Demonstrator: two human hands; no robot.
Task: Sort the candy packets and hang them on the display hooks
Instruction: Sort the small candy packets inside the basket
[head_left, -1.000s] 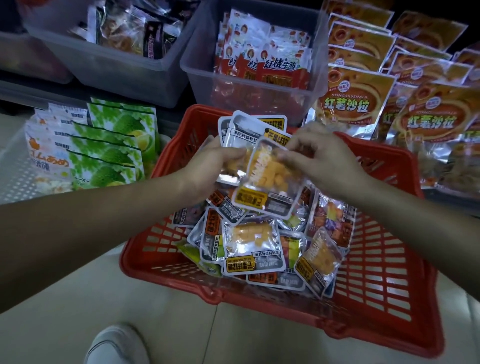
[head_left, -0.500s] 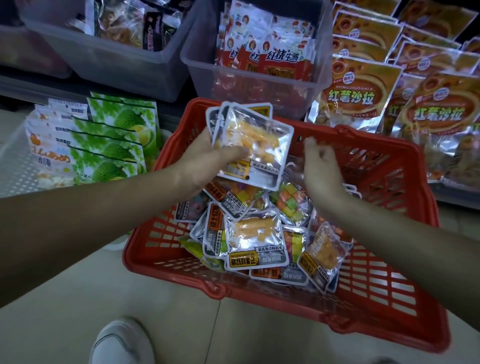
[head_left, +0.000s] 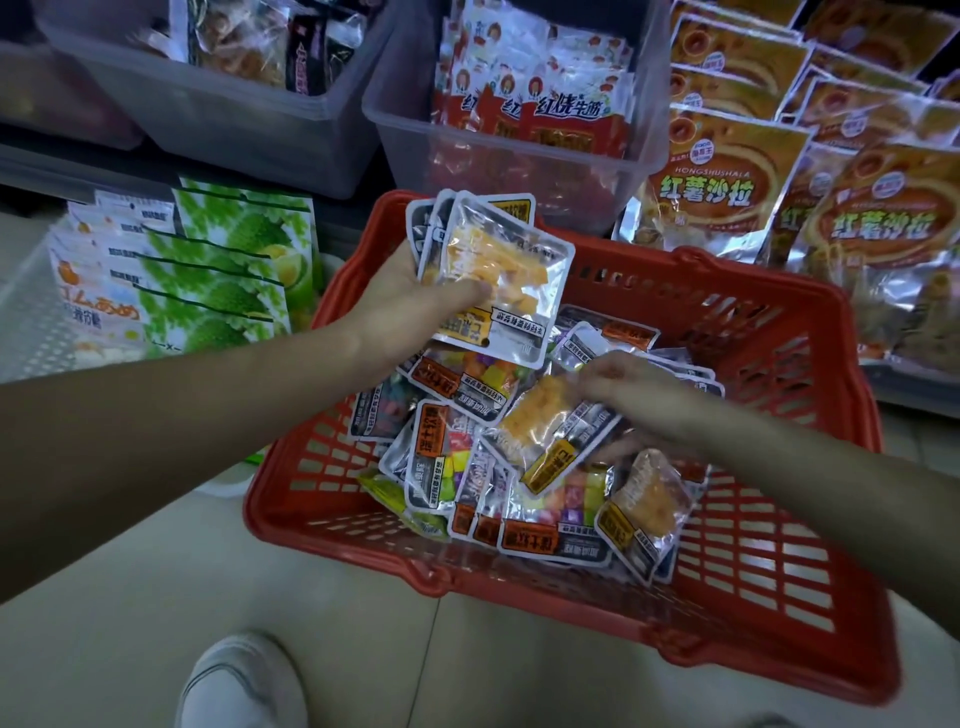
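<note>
A pale tiled floor (head_left: 130, 649) is seen across the lower part of the frame. A red plastic basket (head_left: 727, 644) is set directly on it at centre and right, and a white shoe (head_left: 244, 686) is planted on it at the bottom, left of centre.

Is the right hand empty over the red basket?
No, the right hand pinches an orange candy packet above the pile in the red basket.

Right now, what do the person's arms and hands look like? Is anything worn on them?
The left hand and right hand are bare: no gloves, rings, watch or bracelet show. The left forearm and right forearm are bare too; no sleeve enters the picture.
</note>
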